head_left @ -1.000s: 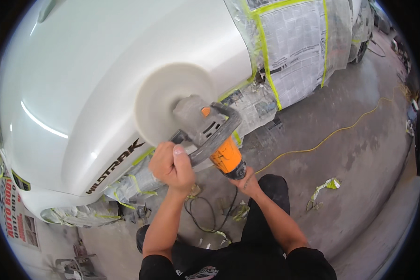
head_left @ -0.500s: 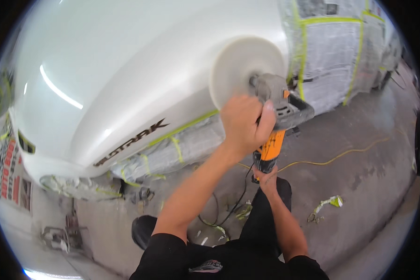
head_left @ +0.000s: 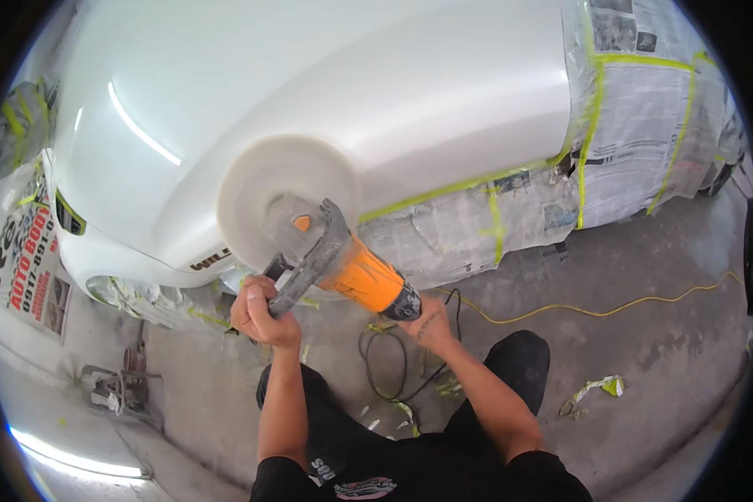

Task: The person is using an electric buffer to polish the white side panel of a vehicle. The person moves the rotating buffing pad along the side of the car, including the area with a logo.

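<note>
An orange and grey polisher (head_left: pixel 364 272) is held with both hands. My left hand (head_left: pixel 263 316) is closed around its dark front loop handle. My right hand (head_left: pixel 432 325) is wrapped about the black rear end of the body. The round, pale buffing pad (head_left: pixel 289 167) lies against the glossy white car panel (head_left: pixel 443 109), over the lower left part of it. The pad and tool head cover most of the dark lettering on the panel. A dark cord runs from the polisher's rear down to the floor.
Newspaper masking (head_left: pixel 452 230) edged with yellow-green tape covers the car below and right of the panel. A yellow cable (head_left: pixel 560 313) crosses the concrete floor, with a tape scrap (head_left: pixel 594 393) near it. A metal stand (head_left: pixel 117 389) and a printed banner (head_left: pixel 33 268) are at left.
The polisher has moved left and toward me along the panel, turning so its body slants down to the right. My left hand has moved left with the handle; the right hand has shifted slightly left.
</note>
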The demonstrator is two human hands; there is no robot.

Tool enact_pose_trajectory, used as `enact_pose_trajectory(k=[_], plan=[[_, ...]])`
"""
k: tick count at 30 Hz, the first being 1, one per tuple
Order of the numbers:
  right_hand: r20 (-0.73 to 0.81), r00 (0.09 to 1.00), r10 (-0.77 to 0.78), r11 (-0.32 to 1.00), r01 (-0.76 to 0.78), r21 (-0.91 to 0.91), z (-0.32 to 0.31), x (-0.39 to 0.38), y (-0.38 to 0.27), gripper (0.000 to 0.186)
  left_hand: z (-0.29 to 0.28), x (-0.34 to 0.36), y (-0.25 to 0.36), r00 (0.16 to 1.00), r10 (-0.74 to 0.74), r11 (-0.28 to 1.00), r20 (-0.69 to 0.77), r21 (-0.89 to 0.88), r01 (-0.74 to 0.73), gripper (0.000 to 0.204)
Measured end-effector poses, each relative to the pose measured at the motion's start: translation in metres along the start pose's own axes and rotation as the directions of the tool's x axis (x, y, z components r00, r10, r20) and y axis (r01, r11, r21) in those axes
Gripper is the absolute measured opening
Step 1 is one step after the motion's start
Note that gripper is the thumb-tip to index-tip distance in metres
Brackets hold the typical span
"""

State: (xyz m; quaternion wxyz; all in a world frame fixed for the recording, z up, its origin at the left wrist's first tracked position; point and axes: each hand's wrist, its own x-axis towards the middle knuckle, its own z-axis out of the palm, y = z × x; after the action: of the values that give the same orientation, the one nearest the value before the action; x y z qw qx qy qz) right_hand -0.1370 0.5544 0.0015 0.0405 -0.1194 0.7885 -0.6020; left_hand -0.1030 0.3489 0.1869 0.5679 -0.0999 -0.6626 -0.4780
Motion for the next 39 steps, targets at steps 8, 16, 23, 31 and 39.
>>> enact_pose_trajectory(k=[8,16,23,31,39], plan=[[-0.223,0.963,-0.149,0.973,0.183,0.141,-0.084,0.022,0.003,0.039,0.123,0.022,0.052,0.969,0.195,0.976,0.154,0.069,-0.208,0.024],[-0.477,0.863,0.165,0.91,0.053,0.411,-0.098,0.014,0.014,0.026,0.232,0.035,0.081,0.866,0.322,0.942,0.381,-0.22,-0.253,0.035],[-0.379,0.918,-0.117,0.985,0.157,0.075,-0.082,0.014,0.009,0.025,0.126,0.033,0.045,0.942,0.226,0.973,0.247,-0.008,-0.231,0.032],[-0.086,0.953,-0.29,0.946,0.271,-0.18,-0.045,0.054,-0.056,0.035,-0.002,0.025,-0.021,0.936,0.307,0.922,-0.172,0.299,-0.247,0.037],[-0.114,0.965,-0.234,0.968,0.242,0.06,-0.047,0.046,-0.02,0.041,0.059,0.037,0.034,0.97,0.243,0.958,-0.022,0.16,-0.237,0.033]])
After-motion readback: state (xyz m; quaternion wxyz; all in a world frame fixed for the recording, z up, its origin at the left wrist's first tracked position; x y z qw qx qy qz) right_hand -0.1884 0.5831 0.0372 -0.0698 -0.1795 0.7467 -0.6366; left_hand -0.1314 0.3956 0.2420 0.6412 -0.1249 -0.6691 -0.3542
